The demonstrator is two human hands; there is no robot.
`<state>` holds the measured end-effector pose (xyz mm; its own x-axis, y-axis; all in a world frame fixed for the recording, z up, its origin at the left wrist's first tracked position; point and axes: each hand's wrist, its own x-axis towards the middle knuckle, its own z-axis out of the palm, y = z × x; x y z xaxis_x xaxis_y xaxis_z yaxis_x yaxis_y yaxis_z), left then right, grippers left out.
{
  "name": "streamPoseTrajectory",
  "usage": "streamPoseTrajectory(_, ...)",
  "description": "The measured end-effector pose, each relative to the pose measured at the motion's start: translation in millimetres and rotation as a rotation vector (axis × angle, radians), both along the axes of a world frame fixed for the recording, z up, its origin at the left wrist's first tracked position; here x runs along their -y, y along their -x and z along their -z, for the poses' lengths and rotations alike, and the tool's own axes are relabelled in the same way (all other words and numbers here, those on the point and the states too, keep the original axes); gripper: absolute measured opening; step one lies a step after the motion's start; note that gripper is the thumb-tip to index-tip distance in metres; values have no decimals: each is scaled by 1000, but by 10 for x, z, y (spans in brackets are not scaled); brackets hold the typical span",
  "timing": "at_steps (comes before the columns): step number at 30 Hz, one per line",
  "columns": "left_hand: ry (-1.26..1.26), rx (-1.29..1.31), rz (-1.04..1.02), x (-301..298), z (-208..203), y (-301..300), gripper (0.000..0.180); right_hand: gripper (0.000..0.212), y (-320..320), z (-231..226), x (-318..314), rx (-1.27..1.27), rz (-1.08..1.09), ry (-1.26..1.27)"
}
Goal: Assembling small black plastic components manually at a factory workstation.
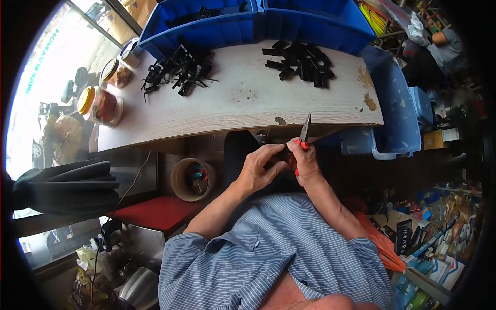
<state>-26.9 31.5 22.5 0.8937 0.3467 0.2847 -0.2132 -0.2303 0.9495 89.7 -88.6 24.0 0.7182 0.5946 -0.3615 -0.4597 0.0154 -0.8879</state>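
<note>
My right hand (306, 164) is closed around needle-nose pliers (306, 129) with red handles, their metal jaws pointing up and away over the table's front edge. Close beside it on the left, my left hand (259, 166) has its fingers curled toward the right one. Something dark shows between its thumb and fingers, too hidden to name. Both hands are just in front of the white table (232, 111), above my lap. On the table lie a left pile of black plastic parts (181, 70) with thin prongs and a right pile of chunkier black parts (302, 62).
Two blue bins (206, 32) (315, 26) stand along the table's far edge. Jars (103, 106) line its left end. A larger blue tub (395, 103) is at the right. Below stands a round bucket (178, 181). Another person (447, 51) is at the far right.
</note>
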Motion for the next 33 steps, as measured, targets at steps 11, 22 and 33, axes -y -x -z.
streamPoseTrajectory(11, 64, -211, -337, 198, 48, -75, 23, 18, 47, -69, -23, -26, 41, 44)
streamPoseTrajectory(22, 747, 110, -365, 50, -29, -343, 21, 16, 170, -117, 8, -89, -197, 121)
streamPoseTrajectory(33, 701, 54, -378, 33, -142, -458, 20, 38, 215, -133, -18, 77, -295, 213)
